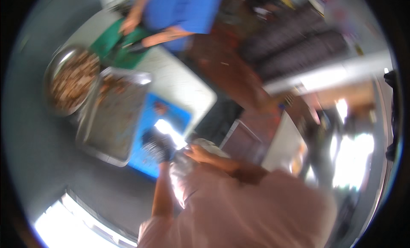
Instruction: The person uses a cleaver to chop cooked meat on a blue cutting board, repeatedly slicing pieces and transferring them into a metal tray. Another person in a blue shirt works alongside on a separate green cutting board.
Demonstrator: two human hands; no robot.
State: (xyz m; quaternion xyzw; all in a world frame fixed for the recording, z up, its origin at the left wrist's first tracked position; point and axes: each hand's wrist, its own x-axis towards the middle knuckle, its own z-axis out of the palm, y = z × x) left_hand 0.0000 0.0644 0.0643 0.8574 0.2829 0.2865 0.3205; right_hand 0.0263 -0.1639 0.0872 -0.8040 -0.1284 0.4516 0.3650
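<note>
My right hand [198,153] grips a knife [170,132], its broad blade glaring white over a blue cutting board [144,160]. A dark glove covers my left hand [157,145], which is at the board beside the blade; blur hides its fingers and anything under them. Toward the far part of the board lies a small reddish-brown piece of food [160,107], perhaps meat. Next to the board is a shallow metal tray [110,132] with brown scraps at its far end. Beyond the tray, a round metal bowl [73,81] holds many brown cut pieces.
Across the white table [189,84], a person in a blue shirt [179,11] works at a green cutting board [105,39], one hand [139,46] dark-gloved. A black surface [221,119] adjoins the table's corner. Reddish-brown floor [224,60] lies beyond. Everything is motion-blurred.
</note>
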